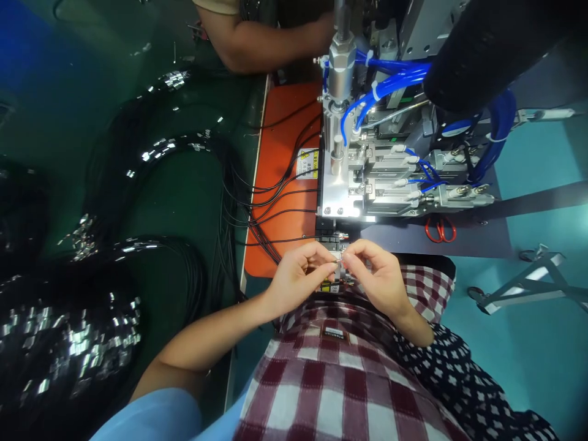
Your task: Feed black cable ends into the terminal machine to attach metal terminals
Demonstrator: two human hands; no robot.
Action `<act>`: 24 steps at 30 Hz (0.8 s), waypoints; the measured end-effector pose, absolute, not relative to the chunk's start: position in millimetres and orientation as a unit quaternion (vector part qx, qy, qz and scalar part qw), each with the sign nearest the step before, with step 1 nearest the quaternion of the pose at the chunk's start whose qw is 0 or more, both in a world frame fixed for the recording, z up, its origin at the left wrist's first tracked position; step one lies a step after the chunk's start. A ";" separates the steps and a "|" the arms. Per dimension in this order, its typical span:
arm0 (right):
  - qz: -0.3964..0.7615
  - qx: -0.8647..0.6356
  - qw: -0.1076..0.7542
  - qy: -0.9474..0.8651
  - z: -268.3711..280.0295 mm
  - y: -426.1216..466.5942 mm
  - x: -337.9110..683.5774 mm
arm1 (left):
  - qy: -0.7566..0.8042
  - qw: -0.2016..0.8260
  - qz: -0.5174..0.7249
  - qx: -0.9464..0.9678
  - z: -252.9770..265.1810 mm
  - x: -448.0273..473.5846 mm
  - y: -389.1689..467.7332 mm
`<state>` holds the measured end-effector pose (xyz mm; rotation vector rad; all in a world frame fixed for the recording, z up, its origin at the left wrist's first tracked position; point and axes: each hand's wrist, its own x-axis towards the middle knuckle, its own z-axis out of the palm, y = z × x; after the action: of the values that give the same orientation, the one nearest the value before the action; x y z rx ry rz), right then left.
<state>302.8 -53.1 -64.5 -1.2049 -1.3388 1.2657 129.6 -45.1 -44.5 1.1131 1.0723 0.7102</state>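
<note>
My left hand (301, 269) is closed in a pinch, thumb against fingertips, on the end of a thin cable (337, 261). Opposite it, my right hand (381, 278) also pinches, its fingertips meeting the same small spot; what they grip is too small to make out. Just behind the fingertips, at the front of the machine (334, 199), is a small metal fixture (339, 236). Several black cables (261, 236) run across the orange mat (285, 141) toward the fixture and behind my left hand.
Large bundles of black cables with shiny ends (78, 343) fill the green table on the left. Red-handled scissors (440, 230) lie right of the machine. Blue air tubes (399, 79) arch over it. A co-worker's arm (271, 46) reaches in at the back.
</note>
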 end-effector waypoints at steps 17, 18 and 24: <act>0.553 -0.523 0.450 -0.467 -68.5 -52.3 305.1 | 0.478 0.538 0.262 0.643 -42.2 119.2 -36.3; 0.548 -0.527 0.451 -0.468 -68.9 -52.0 305.7 | 0.478 0.551 0.254 0.635 -42.0 118.9 -36.6; 0.496 -0.571 0.474 -0.451 -72.1 -48.2 315.9 | 0.497 0.579 0.241 0.599 -41.7 118.6 -34.9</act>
<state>315.9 -48.2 -72.1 -1.3963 -1.1039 1.2130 118.6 -34.9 -41.7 1.4015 1.1630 0.5639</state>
